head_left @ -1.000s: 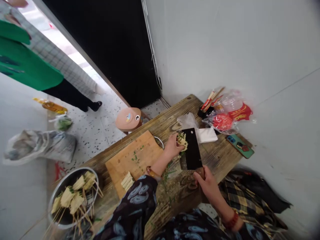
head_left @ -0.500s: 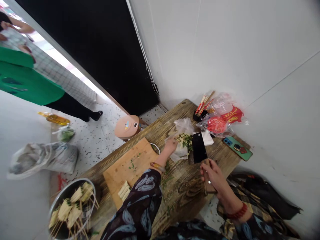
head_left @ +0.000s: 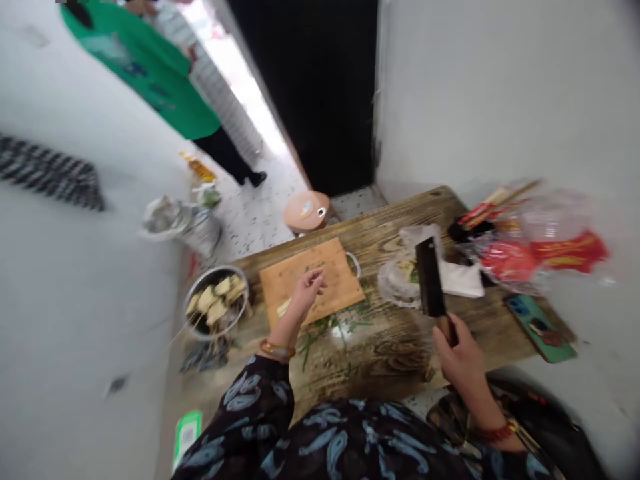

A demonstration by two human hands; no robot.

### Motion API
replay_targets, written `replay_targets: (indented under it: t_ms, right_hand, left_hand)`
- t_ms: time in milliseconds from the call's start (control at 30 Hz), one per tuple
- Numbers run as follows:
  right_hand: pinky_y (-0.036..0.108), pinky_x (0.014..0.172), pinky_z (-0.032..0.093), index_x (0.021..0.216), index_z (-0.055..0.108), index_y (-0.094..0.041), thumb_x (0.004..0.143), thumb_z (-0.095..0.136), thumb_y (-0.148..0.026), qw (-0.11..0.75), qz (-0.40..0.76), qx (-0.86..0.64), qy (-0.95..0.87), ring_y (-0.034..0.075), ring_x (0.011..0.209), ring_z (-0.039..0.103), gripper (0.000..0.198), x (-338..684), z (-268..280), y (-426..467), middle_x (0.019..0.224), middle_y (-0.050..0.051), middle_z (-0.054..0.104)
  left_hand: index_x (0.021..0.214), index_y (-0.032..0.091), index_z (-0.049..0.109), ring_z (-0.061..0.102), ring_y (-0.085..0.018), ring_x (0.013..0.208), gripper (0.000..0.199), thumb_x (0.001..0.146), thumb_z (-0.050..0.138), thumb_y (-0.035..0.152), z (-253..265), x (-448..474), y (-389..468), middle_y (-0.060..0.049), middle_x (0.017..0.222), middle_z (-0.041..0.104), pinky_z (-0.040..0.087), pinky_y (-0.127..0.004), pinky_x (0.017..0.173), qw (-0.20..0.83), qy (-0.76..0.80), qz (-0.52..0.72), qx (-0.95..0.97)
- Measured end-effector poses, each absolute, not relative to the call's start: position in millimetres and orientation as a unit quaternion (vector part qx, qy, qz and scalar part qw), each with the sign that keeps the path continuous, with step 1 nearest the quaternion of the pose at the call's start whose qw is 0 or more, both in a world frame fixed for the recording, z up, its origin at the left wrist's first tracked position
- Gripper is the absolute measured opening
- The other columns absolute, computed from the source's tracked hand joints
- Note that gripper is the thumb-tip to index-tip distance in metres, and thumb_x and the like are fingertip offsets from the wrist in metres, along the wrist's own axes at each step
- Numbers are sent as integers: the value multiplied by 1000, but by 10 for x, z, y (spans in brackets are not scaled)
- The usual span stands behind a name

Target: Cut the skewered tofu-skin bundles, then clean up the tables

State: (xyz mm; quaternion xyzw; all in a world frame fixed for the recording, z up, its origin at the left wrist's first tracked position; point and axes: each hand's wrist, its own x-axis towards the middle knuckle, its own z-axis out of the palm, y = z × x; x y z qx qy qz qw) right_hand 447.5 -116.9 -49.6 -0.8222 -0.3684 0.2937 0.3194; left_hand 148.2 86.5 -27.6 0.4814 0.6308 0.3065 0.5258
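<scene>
My right hand (head_left: 463, 353) is closed around the wooden handle of a cleaver (head_left: 431, 277), its dark blade upright. Behind the blade, a clear plastic bag (head_left: 397, 287) holds shredded greens and pale strips, partly hidden. My left hand (head_left: 306, 293) hovers over a wooden cutting board (head_left: 277, 277), fingers loosely curled and slightly apart, with nothing visible in them. Pale rolls (head_left: 283, 307) lie on the board, partly covered by my left wrist. A metal bowl (head_left: 187, 293) left of the board contains skewered pale folded pieces.
Green scraps (head_left: 320, 333) litter the wooden table (head_left: 385, 353). A white tissue pack (head_left: 463, 280), chopsticks (head_left: 500, 200), red plastic packaging (head_left: 510, 260) and a phone (head_left: 543, 330) are on the right. Beyond the table are a stool (head_left: 306, 210), a sack (head_left: 200, 230) and a person in green (head_left: 165, 87).
My left hand has moved from the plastic bag leftwards over the cutting board. My right hand still holds the cleaver, now with its blade clear of the greens. The view has turned left.
</scene>
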Motion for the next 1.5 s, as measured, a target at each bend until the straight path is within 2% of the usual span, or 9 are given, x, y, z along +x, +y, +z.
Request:
replay_targets:
  t_ms: [100, 200, 433, 533, 700, 800, 933, 1133, 1500]
  right_hand:
    - [36, 71, 51, 112, 57, -17, 74, 58, -57, 299, 370, -820, -318, 24, 72, 65, 55, 4292, -453, -1213, 81, 6, 69]
    - [31, 55, 48, 87, 59, -20, 71, 61, -60, 286, 512, -749, -308, 19, 53, 59, 42, 4003, -464, -1183, 59, -1, 61]
    - [30, 48, 48, 80, 55, -22, 67, 65, -59, 264, 612, -673, -320, 16, 46, 53, 41, 3305, -701, -1040, 53, -4, 57]
    - [30, 48, 49, 79, 54, -21, 67, 66, -59, 265, 630, -655, -322, 15, 47, 54, 41, 3120, -758, -951, 54, -4, 57]
    - [30, 48, 48, 81, 55, -21, 70, 64, -57, 252, 611, -659, -360, 15, 47, 55, 38, 2917, -678, -877, 56, -4, 59]
    - [29, 48, 46, 82, 55, -21, 70, 64, -57, 265, 599, -661, -365, 15, 47, 55, 38, 2844, -633, -883, 56, -4, 59]
    - [29, 48, 45, 81, 56, -22, 68, 65, -58, 259, 586, -680, -356, 16, 46, 54, 40, 2796, -650, -939, 53, -4, 58]
    - [28, 46, 44, 89, 57, -21, 72, 61, -55, 259, 593, -674, -356, 17, 45, 54, 39, 2703, -707, -1008, 52, -5, 57]
    - [29, 49, 44, 101, 61, -18, 69, 63, -52, 269, 574, -674, -380, 16, 46, 54, 46, 2507, -854, -734, 56, -5, 59]
  left_hand:
    - [99, 15, 63, 64, -13, 69, 33, 73, 66, 36, -228, 778, 550, -4, 84, 66, 47, -21, 55, 477, 693, 346, 415]
    - [101, 14, 61, 65, -12, 67, 31, 78, 60, 35, -227, 174, 160, -5, 85, 66, 48, -21, 55, 407, 762, 348, 364]
    - [97, 15, 62, 66, -16, 72, 22, 81, 56, 29, -483, -419, -637, -5, 80, 66, 53, -29, 64, 339, 821, 299, 349]
    - [95, 16, 65, 64, -22, 95, 22, 73, 62, 16, -665, -354, -656, -8, 96, 67, 50, -40, 88, 319, 814, 267, 406]
    - [122, 18, 55, 42, -25, 129, 56, 68, 67, 10, -880, -205, -349, -12, 137, 50, 29, -42, 112, 288, 745, 192, 571]
    - [130, 17, 47, 36, -28, 132, 65, 68, 68, 13, -956, -209, -131, -14, 142, 44, 27, -44, 112, 231, 681, 99, 688]
    - [127, 19, 49, 42, -29, 124, 64, 66, 70, 14, -993, -241, 67, -14, 129, 53, 30, -43, 107, 220, 642, 29, 733]
    - [134, 17, 41, 43, -32, 118, 78, 63, 72, 21, -992, -132, 190, -14, 121, 53, 24, -47, 108, 157, 655, 3, 739]
    - [145, 24, 30, 52, -25, 109, 89, 65, 71, 24, -1123, -11, 467, -11, 118, 53, 40, -39, 97, 287, 626, 68, 722]
